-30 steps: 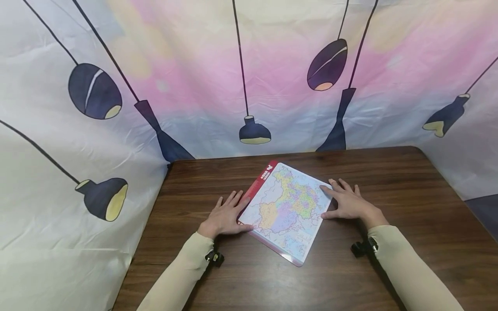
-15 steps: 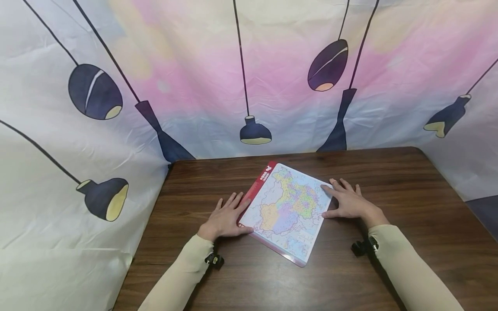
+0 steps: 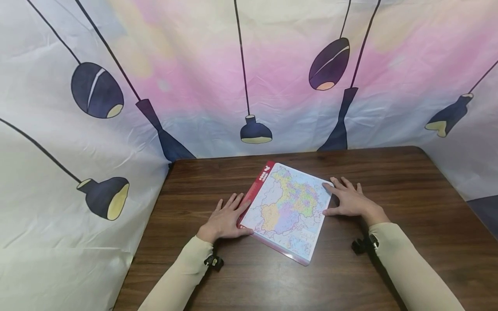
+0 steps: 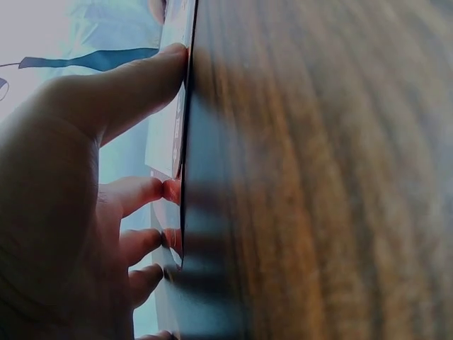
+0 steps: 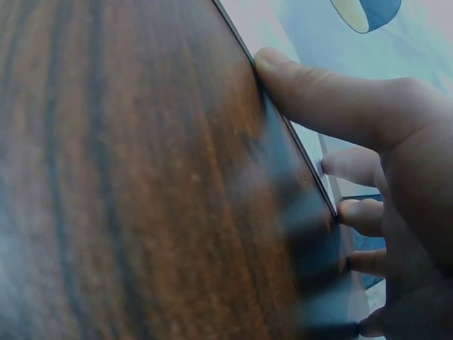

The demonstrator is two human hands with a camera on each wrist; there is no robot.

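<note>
A flat map board [image 3: 288, 207] with a red strip along its left side lies at an angle on the dark wooden table [image 3: 408, 190]. My left hand [image 3: 227, 218] lies flat on the table, fingers straight, thumb and fingertips touching the board's left edge [image 4: 185, 142]. My right hand [image 3: 348, 199] lies flat at the board's right edge, fingers spread, thumb against it. In the left wrist view the fingers [image 4: 141, 191] press the board's thin edge. The right wrist view shows the thumb [image 5: 318, 92] on the edge.
A cloth backdrop [image 3: 249, 77] printed with hanging lamps closes in the table at the back and on both sides. Bare wood [image 3: 253, 285] lies in front of the board and to the right of my right hand.
The board's near corner has slid a little to the right between my hands. Both hands stay flat against its edges.
</note>
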